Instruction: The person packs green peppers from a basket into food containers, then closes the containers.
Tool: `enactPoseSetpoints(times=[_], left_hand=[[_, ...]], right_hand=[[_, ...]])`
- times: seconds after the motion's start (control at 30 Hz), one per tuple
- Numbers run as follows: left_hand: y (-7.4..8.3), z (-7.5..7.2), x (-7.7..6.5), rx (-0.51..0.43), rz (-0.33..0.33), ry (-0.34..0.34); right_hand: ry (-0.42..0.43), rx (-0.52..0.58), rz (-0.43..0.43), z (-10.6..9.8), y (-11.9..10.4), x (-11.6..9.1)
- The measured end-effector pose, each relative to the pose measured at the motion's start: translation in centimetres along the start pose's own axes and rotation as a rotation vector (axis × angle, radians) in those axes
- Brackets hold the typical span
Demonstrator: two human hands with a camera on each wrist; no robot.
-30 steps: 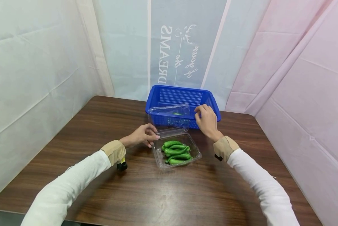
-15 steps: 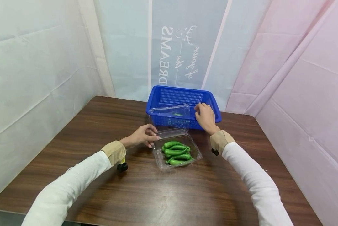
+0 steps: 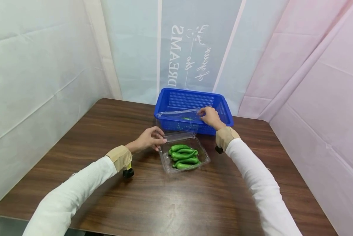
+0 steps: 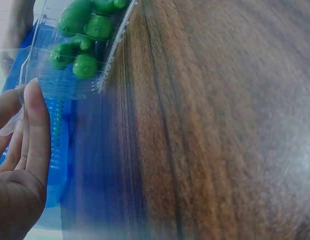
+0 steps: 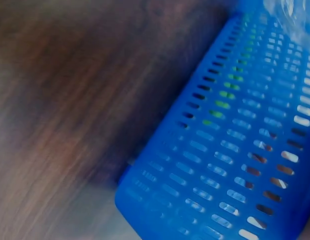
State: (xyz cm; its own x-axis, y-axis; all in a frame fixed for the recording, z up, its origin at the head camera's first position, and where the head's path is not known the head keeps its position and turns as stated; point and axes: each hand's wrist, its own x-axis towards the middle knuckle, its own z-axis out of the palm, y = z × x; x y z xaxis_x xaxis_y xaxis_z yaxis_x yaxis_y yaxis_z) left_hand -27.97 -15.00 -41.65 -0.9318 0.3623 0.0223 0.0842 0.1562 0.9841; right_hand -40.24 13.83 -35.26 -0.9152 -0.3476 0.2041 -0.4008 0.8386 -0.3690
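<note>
A clear plastic clamshell box (image 3: 204,154) lies on the table with its lid (image 3: 176,113) raised at the back. Several green peppers (image 3: 184,156) lie side by side in its base. My left hand (image 3: 148,139) pinches the box's left edge near the hinge; in the left wrist view the thumb (image 4: 36,100) presses the rim. At the raised lid's right corner, my right hand (image 3: 211,117) has its fingers curled and pinches the edge. The right wrist view shows no fingers.
Behind the box stands a blue slotted basket (image 3: 194,92), with the lid leaning over its front rim. Something green (image 3: 187,118) shows inside it through the lid. The brown wooden table (image 3: 129,203) meets fabric walls at the sides and back.
My right hand has moved left from above the basket to the lid's corner and now holds it. The left hand stays at the box's edge. The head view has shifted slightly.
</note>
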Motion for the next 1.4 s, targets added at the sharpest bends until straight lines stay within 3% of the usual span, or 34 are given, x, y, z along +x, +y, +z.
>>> enactPoseSetpoints(times=[0.17, 0.37, 0.6, 0.8, 1.13, 1.4], left_hand=[[0.0, -0.1, 0.0, 0.002, -0.008, 0.02], [0.2, -0.1, 0.0, 0.0, -0.022, 0.005], [0.2, -0.1, 0.0, -0.012, -0.035, -0.01], [0.1, -0.1, 0.0, -0.016, -0.029, -0.003], [0.1, 0.2, 0.2, -0.022, -0.016, 0.005], [0.6, 0.0, 0.0, -0.025, -0.021, -0.007]], right_hand=[[-0.126, 0.012, 0.08, 0.0, 0.0, 1.0], [-0.17, -0.041, 0.124, 0.3, 0.1, 1.8], [-0.154, -0.079, 0.027, 0.7, 0.5, 2.3], [-0.203, -0.018, -0.058, 0.8, 0.4, 2.7], [-0.31, -0.006, -0.077, 0.6, 0.6, 2.8], [-0.358, -0.075, -0.084, 0.8, 0.6, 3.0]])
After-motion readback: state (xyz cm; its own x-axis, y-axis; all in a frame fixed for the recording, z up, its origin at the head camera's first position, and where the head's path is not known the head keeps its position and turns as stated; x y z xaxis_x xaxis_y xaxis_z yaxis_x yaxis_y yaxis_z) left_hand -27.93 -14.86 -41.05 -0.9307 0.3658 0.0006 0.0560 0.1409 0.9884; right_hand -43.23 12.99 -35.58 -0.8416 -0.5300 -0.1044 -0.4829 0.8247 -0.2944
